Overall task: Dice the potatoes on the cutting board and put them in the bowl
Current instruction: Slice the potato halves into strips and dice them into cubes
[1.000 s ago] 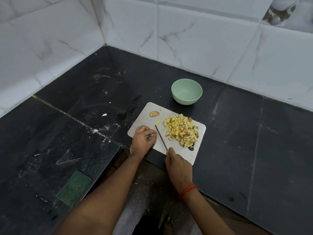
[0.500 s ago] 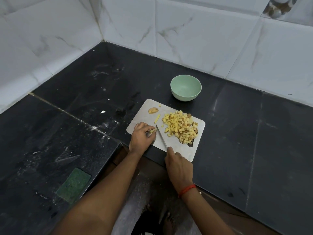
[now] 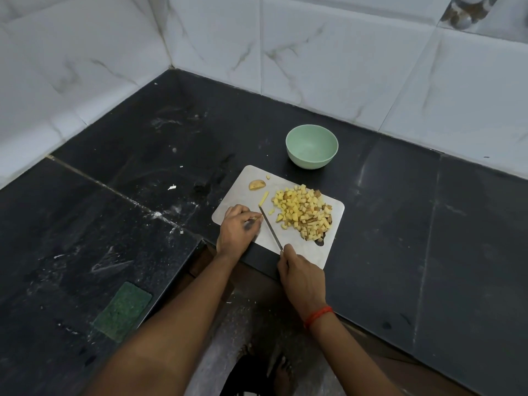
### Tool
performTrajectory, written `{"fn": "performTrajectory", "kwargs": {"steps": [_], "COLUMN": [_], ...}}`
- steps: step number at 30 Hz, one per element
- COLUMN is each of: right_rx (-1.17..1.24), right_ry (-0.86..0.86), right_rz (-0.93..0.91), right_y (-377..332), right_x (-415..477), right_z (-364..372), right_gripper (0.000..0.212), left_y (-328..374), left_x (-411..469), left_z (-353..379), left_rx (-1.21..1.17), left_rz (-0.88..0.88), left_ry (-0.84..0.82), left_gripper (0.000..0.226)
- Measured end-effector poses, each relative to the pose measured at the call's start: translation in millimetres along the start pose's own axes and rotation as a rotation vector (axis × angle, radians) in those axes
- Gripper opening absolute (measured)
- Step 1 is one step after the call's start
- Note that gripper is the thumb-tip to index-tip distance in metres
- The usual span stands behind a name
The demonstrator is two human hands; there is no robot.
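Dicing looks nearly done: the left hand [image 3: 238, 227] pins a potato strip [image 3: 253, 218] to the cutting board [image 3: 313, 254], the right hand [image 3: 303, 278] has its grip closed round the knife [image 3: 270, 227], and the diced pile [image 3: 304, 215] probably needs scooping next into the empty green bowl [image 3: 312, 150].

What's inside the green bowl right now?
Nothing shows inside the bowl: only its bare green floor and far wall. Its near inner wall is hidden behind the rim. The diced potato is piled on the cutting board.
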State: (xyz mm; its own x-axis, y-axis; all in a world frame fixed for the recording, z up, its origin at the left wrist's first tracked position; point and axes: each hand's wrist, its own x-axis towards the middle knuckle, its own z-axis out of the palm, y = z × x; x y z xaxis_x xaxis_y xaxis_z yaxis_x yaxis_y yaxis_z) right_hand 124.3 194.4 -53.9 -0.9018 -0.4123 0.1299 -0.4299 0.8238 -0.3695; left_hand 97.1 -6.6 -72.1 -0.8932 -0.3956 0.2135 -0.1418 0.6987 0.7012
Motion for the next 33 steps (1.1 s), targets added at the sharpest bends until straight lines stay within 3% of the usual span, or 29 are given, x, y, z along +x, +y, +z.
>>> {"fn": "performTrajectory", "kwargs": {"steps": [7,12,20,33], "right_rx": [0.016,-0.15,-0.105,0.034], "right_ry": [-0.06,-0.092,0.003,-0.121], "right_rz": [-0.002,-0.016,0.18,0.008], "right_y": [1,-8,-16,-2], "right_x": [4,-1,-2,1], "right_z": [-5,-2,0,-9], "right_gripper": [0.013,0.019,0.017,0.014], "left_y": [0,2,3,0], "left_x": [1,0,-3,0], "left_z": [1,1,-1,-2], "left_rx": [-0.002,0.004,-0.02,-0.009], "left_rz": [-0.007,-0.025,-0.027,0.01], "left_ry": [0.0,0.008,0.031,-0.007], "left_gripper": [0.016,0.015,0.012,0.019]}}
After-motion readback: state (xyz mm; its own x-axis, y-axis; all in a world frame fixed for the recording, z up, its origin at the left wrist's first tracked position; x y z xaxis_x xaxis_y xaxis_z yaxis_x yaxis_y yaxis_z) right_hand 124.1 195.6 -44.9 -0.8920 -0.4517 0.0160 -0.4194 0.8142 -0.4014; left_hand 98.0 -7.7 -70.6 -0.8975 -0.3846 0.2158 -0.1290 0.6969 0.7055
